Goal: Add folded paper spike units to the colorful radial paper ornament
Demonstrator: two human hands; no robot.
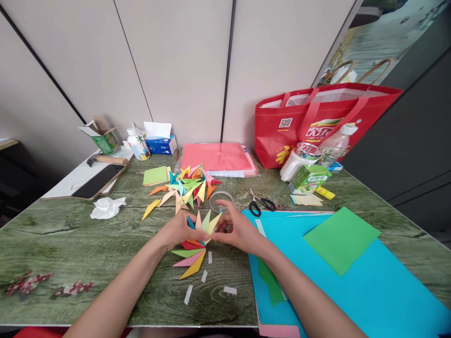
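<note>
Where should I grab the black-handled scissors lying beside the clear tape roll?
Probably by the black loops of the scissors, coming from the near side with the right hand, which is nearer: they lie flat, loops toward you, blades pointing away from you.

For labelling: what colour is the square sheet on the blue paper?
Green square paper sheet, head view.

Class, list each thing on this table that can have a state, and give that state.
paper star: part assembled, held by left hand and right hand
tissue box: open, tissue sticking up
red bag: upright, mouth open
small carton: flaps open
green sheet: flat, unfolded
white tissue: crumpled
phone: screen dark
</note>
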